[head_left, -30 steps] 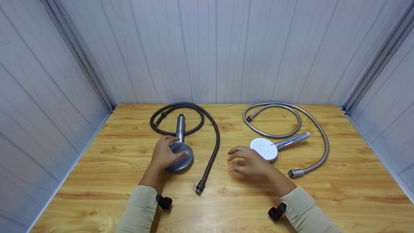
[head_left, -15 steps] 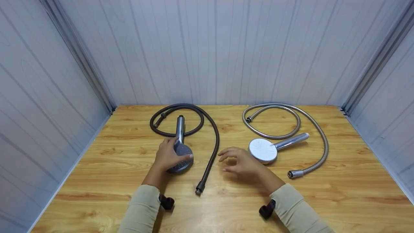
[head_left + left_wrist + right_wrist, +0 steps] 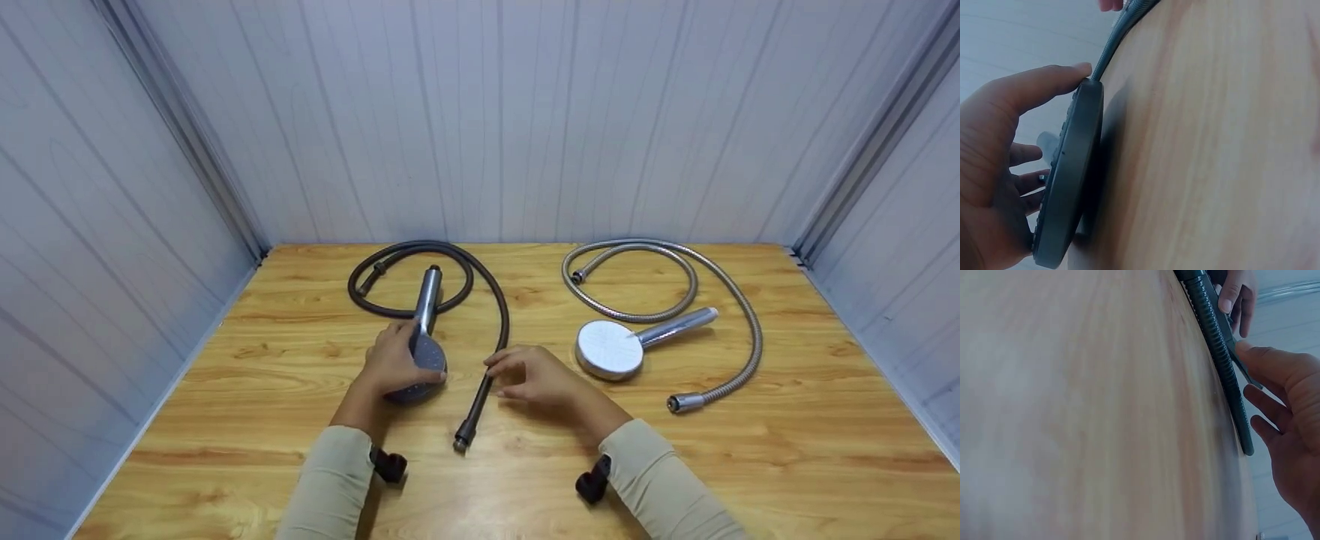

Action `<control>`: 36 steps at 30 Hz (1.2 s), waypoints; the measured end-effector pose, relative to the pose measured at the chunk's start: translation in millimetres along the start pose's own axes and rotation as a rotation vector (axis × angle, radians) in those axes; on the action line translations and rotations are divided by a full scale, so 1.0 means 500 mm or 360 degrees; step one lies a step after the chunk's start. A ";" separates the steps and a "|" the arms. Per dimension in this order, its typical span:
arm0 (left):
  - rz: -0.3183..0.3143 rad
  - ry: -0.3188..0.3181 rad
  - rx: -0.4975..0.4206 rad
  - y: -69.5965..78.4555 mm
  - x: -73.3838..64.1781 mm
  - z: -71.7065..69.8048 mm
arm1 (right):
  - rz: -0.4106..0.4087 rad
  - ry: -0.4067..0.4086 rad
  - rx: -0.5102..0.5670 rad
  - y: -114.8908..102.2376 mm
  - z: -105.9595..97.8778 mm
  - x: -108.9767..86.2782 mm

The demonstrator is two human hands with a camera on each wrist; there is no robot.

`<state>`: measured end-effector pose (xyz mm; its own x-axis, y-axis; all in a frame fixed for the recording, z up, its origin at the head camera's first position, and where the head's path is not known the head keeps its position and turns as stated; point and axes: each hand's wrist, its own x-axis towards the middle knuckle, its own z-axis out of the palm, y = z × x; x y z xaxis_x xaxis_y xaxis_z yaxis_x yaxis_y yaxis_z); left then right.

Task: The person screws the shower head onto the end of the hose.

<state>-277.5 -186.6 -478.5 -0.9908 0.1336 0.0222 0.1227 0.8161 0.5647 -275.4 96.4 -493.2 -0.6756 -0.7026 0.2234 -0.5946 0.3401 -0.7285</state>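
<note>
Pale panelled walls [image 3: 495, 120] with grey vertical seams enclose three sides of a wood-grained table [image 3: 225, 420]. On its left half is a dark grey shower head [image 3: 430, 355], its disc nearest the person and its handle pointing away toward the back wall. Its long axis runs almost straight away from the person, leaning a little to the right at the handle's tip, which lies across the loop of a dark hose [image 3: 505, 315].

Left hand [image 3: 388, 364] grips the disc, thumb on the rim and fingers spread round the far side near the neck; the left wrist view shows the disc edge-on, spray face turned to the palm. Right hand [image 3: 544, 379] is beside the dark hose, fingers loosely bent and grasping nothing; whether a fingertip touches the hose cannot be told. The hose's near connector [image 3: 463, 433] points toward the person.

Further right, a chrome shower head [image 3: 611, 349] with a white face lies with its handle angled away to the right, partly ringed by a silver hose [image 3: 758, 337].
</note>
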 end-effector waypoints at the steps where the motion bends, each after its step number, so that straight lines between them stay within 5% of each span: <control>1: 0.0001 -0.0008 -0.0007 0.000 -0.001 -0.002 | 0.0002 -0.0003 -0.0003 0.001 0.001 0.003; 17: 0.0042 -0.0053 0.0066 0.011 -0.001 -0.003 | -0.0149 0.0108 -0.0213 0.013 0.001 0.027; 36: 0.0169 0.0127 -0.0092 -0.007 -0.013 0.008 | 0.0116 0.0154 -0.0217 0.027 -0.029 -0.004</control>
<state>-271.4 -188.1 -484.1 -0.9742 0.1703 0.1483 0.2256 0.7657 0.6023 -288.3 111.3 -494.2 -0.7538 -0.6121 0.2392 -0.5918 0.4740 -0.6520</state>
